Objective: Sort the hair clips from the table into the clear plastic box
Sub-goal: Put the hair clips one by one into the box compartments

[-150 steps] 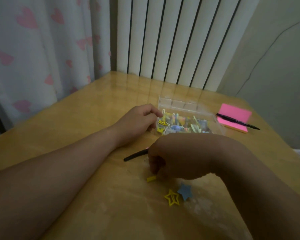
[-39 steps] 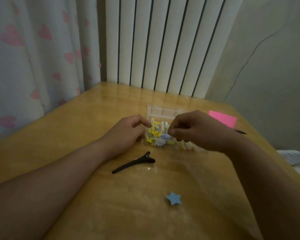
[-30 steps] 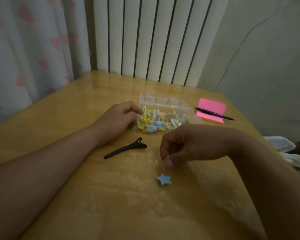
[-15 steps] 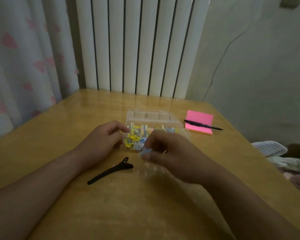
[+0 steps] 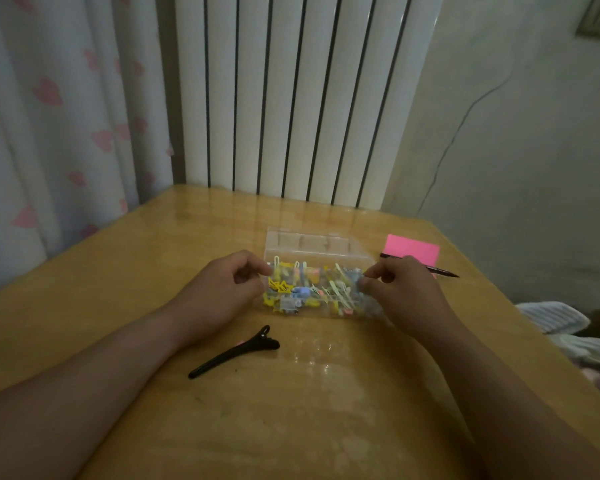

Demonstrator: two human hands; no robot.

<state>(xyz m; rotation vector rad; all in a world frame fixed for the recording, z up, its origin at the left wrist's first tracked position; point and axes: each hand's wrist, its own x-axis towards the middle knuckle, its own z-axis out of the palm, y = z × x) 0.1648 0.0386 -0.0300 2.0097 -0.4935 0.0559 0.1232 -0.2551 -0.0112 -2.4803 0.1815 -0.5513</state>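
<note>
Left hand (image 5: 222, 289) and right hand (image 5: 400, 289) pinch the box (image 5: 317, 292) ends; black clip (image 5: 236, 351) lies on the counter (image 5: 84, 289).

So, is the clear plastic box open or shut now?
Open. The lid of the clear plastic box stands tilted back behind it, and the coloured clips lie uncovered inside.

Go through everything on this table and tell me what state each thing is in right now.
Clear plastic box, lid open and folded back, filled with small coloured clips.
Long black hair clip, closed, lying on the wooden table outside the box.
Left hand, pinching the box's left end.
Right hand, pinching the box's right end.
Black pen, lying across the pink notepad.
</note>
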